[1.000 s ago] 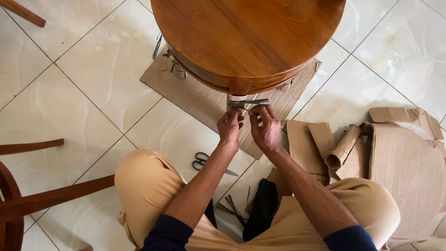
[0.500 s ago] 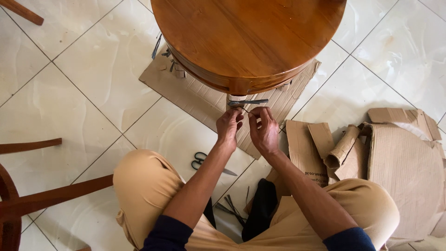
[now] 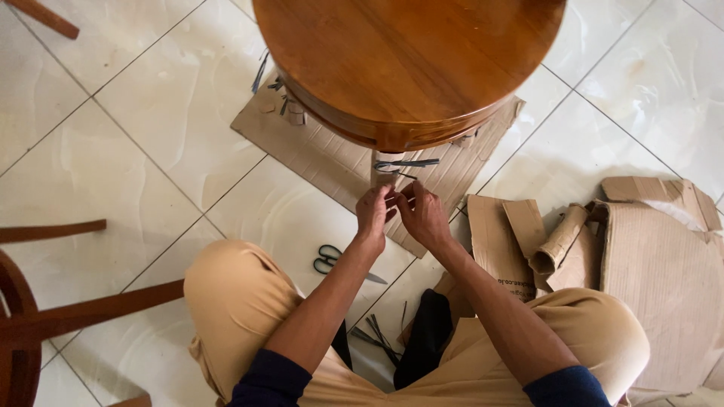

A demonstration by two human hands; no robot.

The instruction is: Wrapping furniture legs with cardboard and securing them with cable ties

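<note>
Down on the tiled floor (image 3: 136, 143) a person sat cross-legged, right in front of a round wooden table (image 3: 407, 60). Sitting so low put both hands at the height of the table leg (image 3: 383, 169), which was wrapped in brown cardboard.

Both hands were held close together just below a dark strap (image 3: 406, 163) that ran across the wrapped leg. The left hand (image 3: 373, 211) had its fingers bent in and pinched tight, and the right hand (image 3: 424, 216) was pinched the same way. They seemed to hold a thin dark strip between them, most likely the loose end of that strap, but it was too small to see clearly. The strap looked like it was there to keep the cardboard snug on the leg.

A flat sheet of cardboard (image 3: 317, 151) lay under the table, maybe so the legs would not touch the tiles. Black-handled scissors (image 3: 332, 262) lay on the floor by the left knee, near enough to grab. Some spare dark strips (image 3: 377, 335) lay between the legs. More cardboard pieces (image 3: 648, 249) sat in a heap on the right side. Part of a wooden chair (image 3: 45, 316) showed at the left edge.
</note>
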